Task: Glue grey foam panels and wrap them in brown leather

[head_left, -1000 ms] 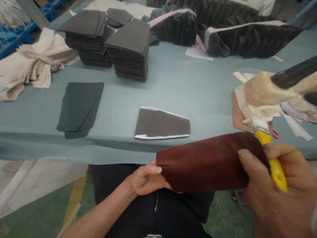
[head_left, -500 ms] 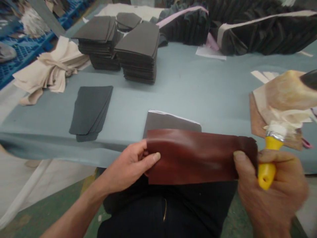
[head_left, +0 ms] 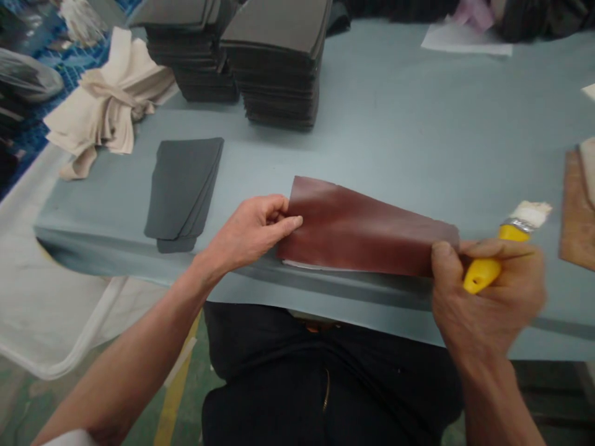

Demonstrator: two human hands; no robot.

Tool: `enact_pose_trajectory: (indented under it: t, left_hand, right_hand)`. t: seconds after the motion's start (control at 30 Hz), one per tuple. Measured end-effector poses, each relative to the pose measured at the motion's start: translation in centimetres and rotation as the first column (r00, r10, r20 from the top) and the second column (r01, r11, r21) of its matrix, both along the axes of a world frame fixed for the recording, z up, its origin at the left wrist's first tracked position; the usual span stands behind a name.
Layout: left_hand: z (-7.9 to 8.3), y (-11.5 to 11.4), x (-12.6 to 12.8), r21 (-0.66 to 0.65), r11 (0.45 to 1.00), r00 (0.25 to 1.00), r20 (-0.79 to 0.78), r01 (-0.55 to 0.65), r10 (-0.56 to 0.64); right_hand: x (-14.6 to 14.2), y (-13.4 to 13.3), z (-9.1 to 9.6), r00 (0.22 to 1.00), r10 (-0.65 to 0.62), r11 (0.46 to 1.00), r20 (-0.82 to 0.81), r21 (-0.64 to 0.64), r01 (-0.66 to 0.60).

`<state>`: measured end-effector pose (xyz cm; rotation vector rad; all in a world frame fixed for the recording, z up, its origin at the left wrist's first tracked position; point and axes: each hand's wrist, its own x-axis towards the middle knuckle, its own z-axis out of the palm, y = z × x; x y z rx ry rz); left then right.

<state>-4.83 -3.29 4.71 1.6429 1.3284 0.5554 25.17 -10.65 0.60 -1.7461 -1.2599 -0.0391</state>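
Observation:
A reddish-brown leather piece (head_left: pixel 362 229) is stretched between my two hands near the table's front edge. My left hand (head_left: pixel 260 232) pinches its left end, thumb on top. At its right end my right hand (head_left: pixel 488 285) grips the leather between thumb and fingers, and also keeps a yellow-handled brush (head_left: pixel 486 272) tucked in the fingers. The brush's pale bristles point up and to the right. A thin white edge shows under the leather's lower side; the dark panel seen there earlier is now covered.
Fanned dark grey panels (head_left: pixel 183 186) lie left of my left hand. Tall stacks of dark panels (head_left: pixel 279 68) stand behind. A tied bundle of cream cloth strips (head_left: pixel 109 99) sits far left, a brown board (head_left: pixel 576 210) at the right edge, and white paper (head_left: pixel 465 40) at the back.
Both hands have carried the leather forward from the table's front edge, over the dark panel. The brush has tilted further right. My view has tipped downward.

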Motion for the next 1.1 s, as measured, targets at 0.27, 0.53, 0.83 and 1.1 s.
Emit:
enact_pose_trajectory:
  t: [0.27, 0.53, 0.83, 1.1]
  left_hand:
    - [-0.5, -0.2, 0.0, -0.008, 1.000, 0.999, -0.014, 0.030, -0.030]
    - [-0.4, 0.1, 0.1, 0.029, 0.998, 0.995, -0.083, 0.052, -0.049]
    - [-0.4, 0.4, 0.2, 0.043, 0.997, 0.992, -0.108, 0.067, -0.062]
    - [-0.5, 0.4, 0.2, 0.046, 0.996, 0.992, -0.106, 0.075, -0.069]
  right_hand:
    - [0.6, 0.7, -0.6, 0.997, -0.074, 0.996, 0.037, -0.045, 0.075]
    - [1.2, 0.8, -1.8, 0.998, -0.022, 0.999, 0.055, -0.042, 0.025]
    - [1.1, 1.2, -2.4, 0.999, -0.024, 1.000, 0.029, -0.016, 0.024]
    - [1.3, 1.2, -2.7, 0.997, -0.015, 1.000, 0.070, -0.018, 0.016]
